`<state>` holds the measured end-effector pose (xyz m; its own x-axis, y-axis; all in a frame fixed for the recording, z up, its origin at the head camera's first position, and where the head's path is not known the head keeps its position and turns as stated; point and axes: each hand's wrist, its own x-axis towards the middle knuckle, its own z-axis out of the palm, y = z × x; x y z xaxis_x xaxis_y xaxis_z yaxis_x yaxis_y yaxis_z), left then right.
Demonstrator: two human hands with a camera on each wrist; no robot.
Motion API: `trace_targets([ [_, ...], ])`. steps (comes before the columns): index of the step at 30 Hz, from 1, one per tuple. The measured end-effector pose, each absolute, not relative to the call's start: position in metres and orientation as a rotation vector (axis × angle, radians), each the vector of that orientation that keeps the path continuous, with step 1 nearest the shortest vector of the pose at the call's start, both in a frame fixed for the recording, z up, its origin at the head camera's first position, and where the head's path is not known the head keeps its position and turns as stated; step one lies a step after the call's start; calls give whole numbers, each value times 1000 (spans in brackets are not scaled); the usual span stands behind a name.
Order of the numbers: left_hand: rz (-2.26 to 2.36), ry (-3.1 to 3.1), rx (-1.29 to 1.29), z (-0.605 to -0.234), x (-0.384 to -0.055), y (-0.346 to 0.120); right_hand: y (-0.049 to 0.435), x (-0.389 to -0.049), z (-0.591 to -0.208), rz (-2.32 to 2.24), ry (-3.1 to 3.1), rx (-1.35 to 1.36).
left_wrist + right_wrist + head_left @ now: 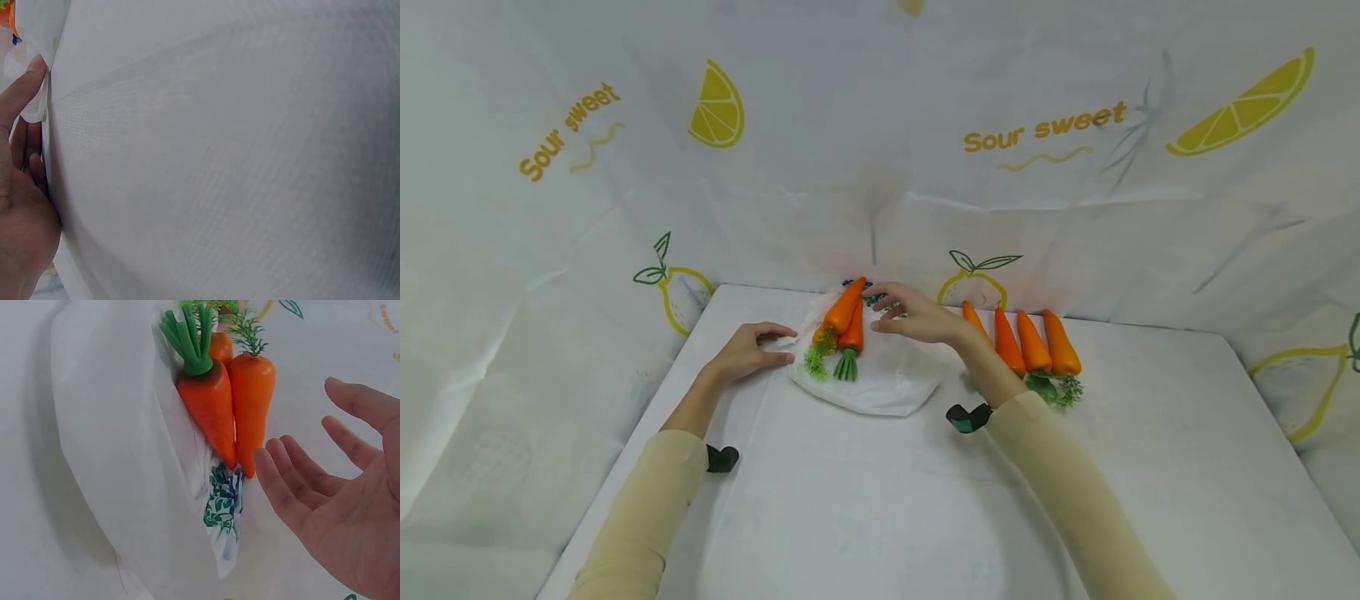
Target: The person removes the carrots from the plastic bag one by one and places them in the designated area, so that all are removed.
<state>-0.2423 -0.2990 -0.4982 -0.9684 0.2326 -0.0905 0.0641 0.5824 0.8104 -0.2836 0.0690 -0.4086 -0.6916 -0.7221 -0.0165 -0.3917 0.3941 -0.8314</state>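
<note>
Two beige sleeves (1067, 483) reach in from the near edge, a dark mount (722, 459) at each wrist, over the white table (865, 500). One container out: a thin white plastic bag (872, 392), lying flat in the middle, bottom edge toward the person. Three carrots (853, 329) lie bunched on its left half, uncovered by plastic, tips away, green tops near; one has stubby stalks, the others feathery leaves. Left hand (748, 348) rests on the table at the bag's left edge, thumb touching the plastic; can't tell if it pinches it. Right hand (917, 315) hangs over the bag's far part, fingers spread and loosely bent, holding nothing, near the carrot tips. Green-blue print (219, 497) shows on crumpled plastic by those tips. Right of the bag, past the right forearm, four more carrots (1033, 342) sit in a row on the table. Behind: white cloth (850, 150), lemon drawings, "Sour sweet".
</note>
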Motion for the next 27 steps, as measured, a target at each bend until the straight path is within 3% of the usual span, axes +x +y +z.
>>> trace_targets([
  [27, 1300, 2636, 232, -498, -243, -300, -2, -291, -444, -1188, 2463, -715],
])
